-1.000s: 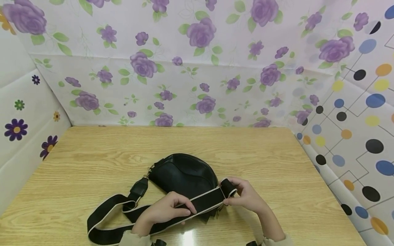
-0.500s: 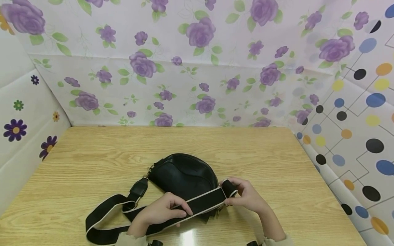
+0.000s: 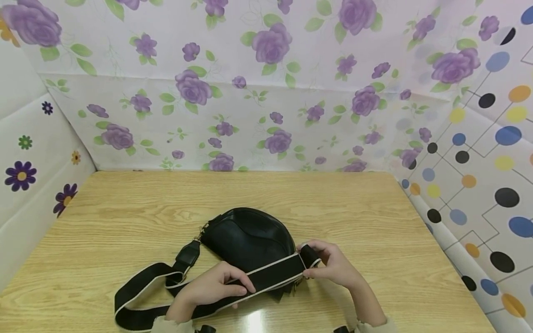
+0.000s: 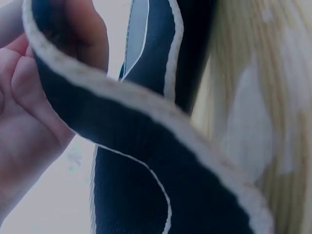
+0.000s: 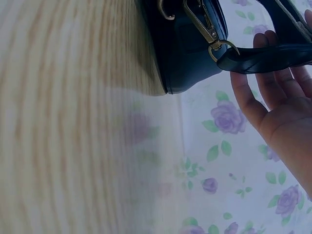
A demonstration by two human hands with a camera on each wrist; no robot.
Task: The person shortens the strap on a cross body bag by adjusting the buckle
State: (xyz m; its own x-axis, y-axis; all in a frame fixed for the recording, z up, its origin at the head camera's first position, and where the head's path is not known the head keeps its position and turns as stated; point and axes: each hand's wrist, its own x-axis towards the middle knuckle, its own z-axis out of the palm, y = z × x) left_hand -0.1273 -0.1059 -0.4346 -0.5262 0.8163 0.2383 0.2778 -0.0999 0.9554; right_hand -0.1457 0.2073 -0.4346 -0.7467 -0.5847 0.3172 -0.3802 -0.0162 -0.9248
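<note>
A black half-moon shoulder bag (image 3: 250, 236) lies on the table, its wide black strap (image 3: 275, 274) with white edging stretched across its front. My left hand (image 3: 212, 284) pinches the strap between thumb and fingers, left of the bag's lower edge. At the bag's right end my right hand (image 3: 335, 266) holds the strap where it folds over near a buckle. In the right wrist view a brass clasp (image 5: 204, 27) joins the bag to a dark strap end (image 5: 263, 57) beside the right fingers. The left wrist view shows the strap (image 4: 126, 122) curving close to the left palm.
The wooden table (image 3: 354, 208) reaches back to a flowered sheet (image 3: 233, 115). A dotted sheet (image 3: 479, 208) borders the right side. A loose strap loop (image 3: 133, 296) lies left of the left hand, leading to a leather tab (image 3: 188, 253) clipped to the bag.
My left hand has slid left and slightly down along the strap, so more strap shows between the hands. The right hand stays nearly in place. The loop at left has shifted slightly outward.
</note>
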